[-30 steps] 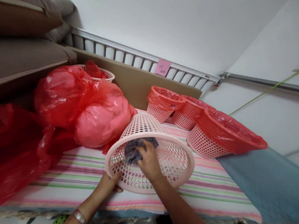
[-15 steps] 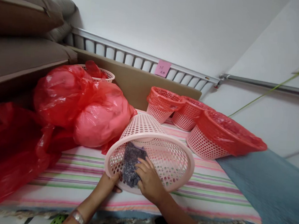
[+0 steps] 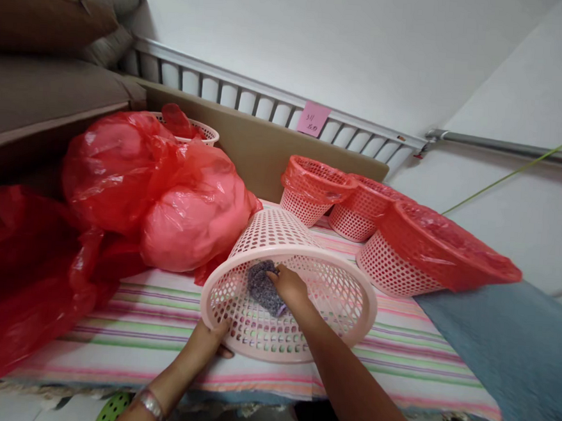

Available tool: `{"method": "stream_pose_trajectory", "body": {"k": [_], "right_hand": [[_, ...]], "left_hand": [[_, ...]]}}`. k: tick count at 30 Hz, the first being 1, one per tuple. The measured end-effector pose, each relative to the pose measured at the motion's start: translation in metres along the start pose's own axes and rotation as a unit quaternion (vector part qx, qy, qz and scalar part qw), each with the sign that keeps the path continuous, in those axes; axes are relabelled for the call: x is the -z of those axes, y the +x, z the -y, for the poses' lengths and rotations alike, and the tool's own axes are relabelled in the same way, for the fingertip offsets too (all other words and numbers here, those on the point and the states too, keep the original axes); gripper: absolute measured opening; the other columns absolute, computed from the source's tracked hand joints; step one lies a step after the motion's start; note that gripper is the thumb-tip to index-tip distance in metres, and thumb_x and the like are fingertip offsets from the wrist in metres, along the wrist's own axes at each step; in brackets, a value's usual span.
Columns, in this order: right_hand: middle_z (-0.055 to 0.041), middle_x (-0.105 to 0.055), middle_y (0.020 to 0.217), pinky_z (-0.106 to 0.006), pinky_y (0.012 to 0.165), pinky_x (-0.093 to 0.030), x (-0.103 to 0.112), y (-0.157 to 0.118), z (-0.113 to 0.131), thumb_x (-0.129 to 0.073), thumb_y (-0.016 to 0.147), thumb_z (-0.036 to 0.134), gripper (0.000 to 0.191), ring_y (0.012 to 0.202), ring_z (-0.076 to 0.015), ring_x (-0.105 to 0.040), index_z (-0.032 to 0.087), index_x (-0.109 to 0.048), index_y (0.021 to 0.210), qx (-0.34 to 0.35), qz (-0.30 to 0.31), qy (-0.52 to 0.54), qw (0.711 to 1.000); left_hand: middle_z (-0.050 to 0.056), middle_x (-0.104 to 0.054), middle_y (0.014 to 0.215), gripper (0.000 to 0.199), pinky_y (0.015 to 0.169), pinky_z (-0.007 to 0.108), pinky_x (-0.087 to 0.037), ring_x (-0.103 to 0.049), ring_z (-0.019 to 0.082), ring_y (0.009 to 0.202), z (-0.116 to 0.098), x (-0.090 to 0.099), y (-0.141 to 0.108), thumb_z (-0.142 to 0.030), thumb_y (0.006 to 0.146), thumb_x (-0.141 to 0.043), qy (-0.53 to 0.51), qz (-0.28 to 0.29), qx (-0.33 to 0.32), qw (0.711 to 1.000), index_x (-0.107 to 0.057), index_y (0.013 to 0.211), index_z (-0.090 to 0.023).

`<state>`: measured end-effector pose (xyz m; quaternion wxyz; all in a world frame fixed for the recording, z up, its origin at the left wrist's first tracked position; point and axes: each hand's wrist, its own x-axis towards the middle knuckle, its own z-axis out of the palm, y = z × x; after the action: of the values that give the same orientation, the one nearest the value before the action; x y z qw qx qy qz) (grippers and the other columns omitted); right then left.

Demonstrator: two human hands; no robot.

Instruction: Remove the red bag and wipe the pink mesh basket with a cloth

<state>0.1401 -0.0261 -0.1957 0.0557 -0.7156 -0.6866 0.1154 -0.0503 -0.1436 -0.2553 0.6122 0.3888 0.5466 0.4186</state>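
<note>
A pink perforated basket (image 3: 292, 253) lies on its side on the striped cloth, its wide mouth facing me. My left hand (image 3: 213, 339) grips the lower left of its rim, thumb on the inside and fingers beneath. Inside the basket, my right hand (image 3: 291, 287) is closed on a dark grey speckled cloth (image 3: 266, 289), which is bunched against the inner wall. A bit of purple shows at the cloth's lower edge.
Filled red plastic bags (image 3: 194, 217) lie left of the basket, with another basket (image 3: 212, 134) behind them. Red-lined baskets (image 3: 402, 264) stand at the right. Brown cushions (image 3: 43, 98) are stacked at the left; a rail (image 3: 251, 93) runs along the back.
My right hand has moved deeper into the basket and slightly right, carrying the grey cloth, which is now more bunched. My left hand keeps its place on the rim.
</note>
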Motion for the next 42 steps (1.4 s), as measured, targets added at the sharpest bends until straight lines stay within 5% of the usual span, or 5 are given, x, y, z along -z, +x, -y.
{"method": "stream_pose_trajectory", "body": {"k": [7, 22, 29, 34, 42], "right_hand": [[-0.0156, -0.056, 0.122, -0.035, 0.094, -0.034, -0.011, -0.010, 0.003, -0.054, 0.083, 0.050, 0.048, 0.117, -0.0286, -0.047, 0.015, -0.060, 0.116, 0.063, -0.027, -0.020, 0.997], [-0.0118, -0.056, 0.115, -0.039, 0.093, -0.035, -0.044, -0.109, 0.033, -0.057, 0.068, 0.017, 0.066, 0.106, -0.0284, -0.051, 0.020, -0.044, 0.132, 0.144, -0.095, -0.017, 0.985], [-0.0093, -0.063, 0.106, -0.030, 0.086, -0.042, -0.042, -0.030, 0.047, -0.049, 0.076, 0.019, 0.038, 0.100, -0.0235, -0.056, 0.018, -0.058, 0.113, 0.067, -0.075, 0.010, 0.995], [-0.0064, -0.053, 0.132, -0.034, 0.099, -0.035, -0.035, 0.037, 0.042, -0.042, 0.089, 0.027, 0.044, 0.122, -0.0239, -0.045, 0.021, -0.047, 0.132, 0.069, -0.142, 0.038, 0.987], [-0.0085, -0.055, 0.130, -0.033, 0.096, -0.037, -0.029, 0.048, 0.042, -0.045, 0.088, 0.032, 0.044, 0.119, -0.0259, -0.049, 0.022, -0.048, 0.131, 0.083, -0.100, 0.043, 0.991]], "left_hand": [[0.007, -0.066, 0.091, 0.050, 0.041, 0.023, -0.057, -0.066, 0.013, 0.051, 0.002, 0.000, 0.000, -0.026, 0.085, -0.053, -0.007, 0.007, -0.013, 1.000, -0.042, 0.132, -0.015], [0.002, -0.066, 0.066, 0.048, 0.033, 0.018, -0.049, -0.062, 0.013, 0.042, 0.006, 0.000, -0.004, -0.050, 0.077, -0.061, -0.039, 0.020, -0.046, 0.998, -0.054, 0.107, -0.014], [0.010, -0.071, 0.078, 0.040, 0.034, 0.019, -0.048, -0.061, 0.012, 0.036, 0.004, 0.003, -0.003, -0.038, 0.081, -0.056, -0.014, 0.012, 0.017, 1.000, -0.054, 0.108, -0.008], [0.010, -0.069, 0.090, 0.052, 0.036, 0.020, -0.049, -0.061, 0.011, 0.037, 0.001, 0.000, -0.006, -0.042, 0.081, -0.057, 0.002, 0.034, 0.004, 0.999, -0.048, 0.122, -0.011], [0.013, -0.069, 0.093, 0.050, 0.039, 0.023, -0.052, -0.063, 0.013, 0.041, 0.001, -0.001, -0.004, -0.044, 0.081, -0.054, 0.012, 0.039, 0.024, 0.999, -0.050, 0.117, -0.009]]}}
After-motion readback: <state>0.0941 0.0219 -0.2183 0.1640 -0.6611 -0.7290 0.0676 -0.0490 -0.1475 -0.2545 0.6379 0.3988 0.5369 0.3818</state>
